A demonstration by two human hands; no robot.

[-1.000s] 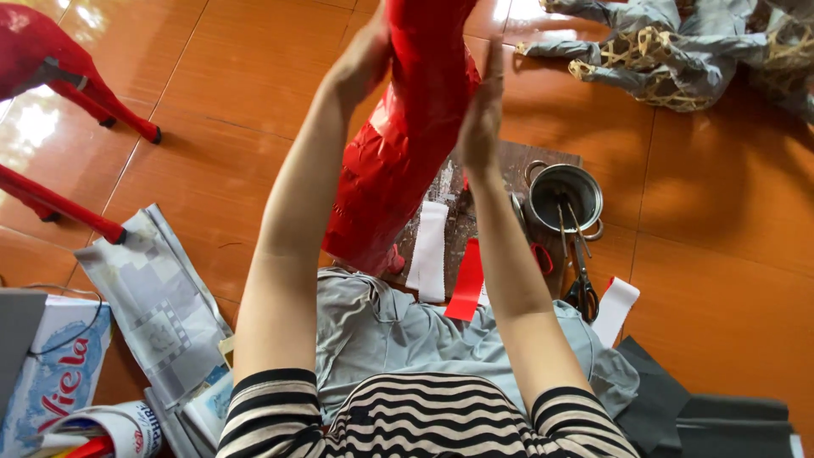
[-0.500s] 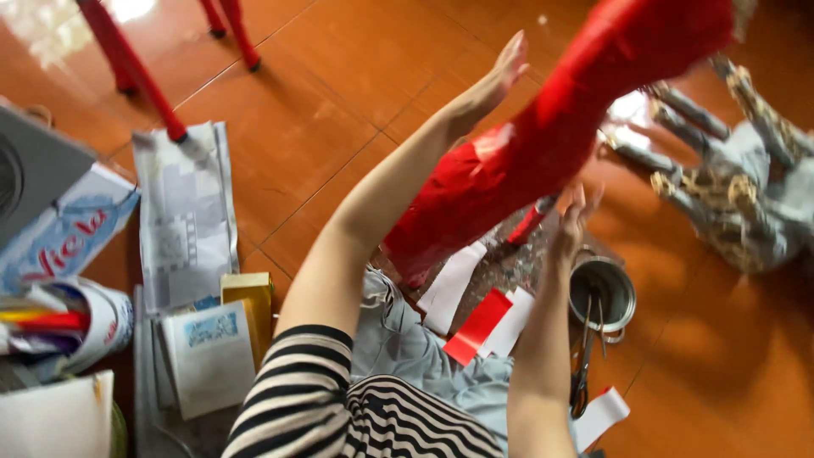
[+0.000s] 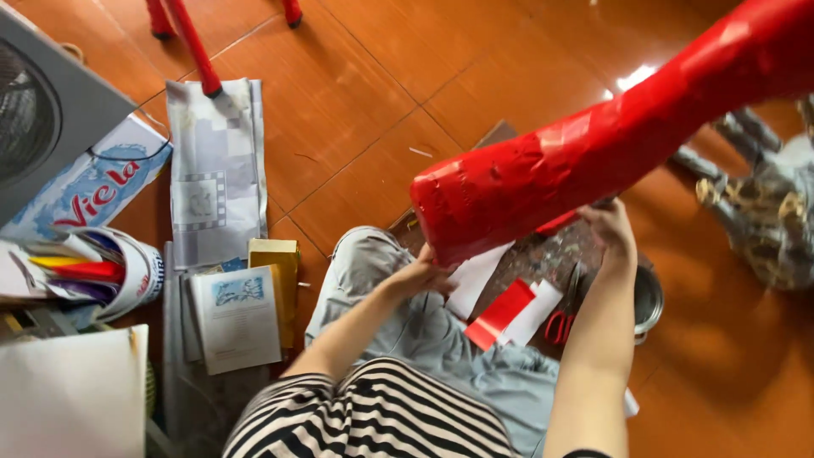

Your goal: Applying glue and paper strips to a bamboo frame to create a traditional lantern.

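A long, glossy red papier-mâché form (image 3: 593,144) stretches from my lap up to the top right corner. My left hand (image 3: 424,273) supports its thick near end from below. My right hand (image 3: 606,225) grips its underside further along. Under the form, loose red and white paper pieces (image 3: 509,305) lie by my grey-trousered knee, with red-handled scissors (image 3: 561,322) next to them.
A metal pot (image 3: 649,301) stands beside my right arm. A grey paper-and-wire figure (image 3: 763,212) lies at the right. Newspaper (image 3: 212,170), booklets (image 3: 236,315), a yellow box (image 3: 273,254), a cup of coloured sticks (image 3: 102,271) and a grey fan (image 3: 42,119) sit at the left. Red stool legs (image 3: 191,42) stand at the top.
The red form has tipped from upright to slanting toward the right. My left hand has dropped from its upper side to its thick lower end; my right hand stays underneath.
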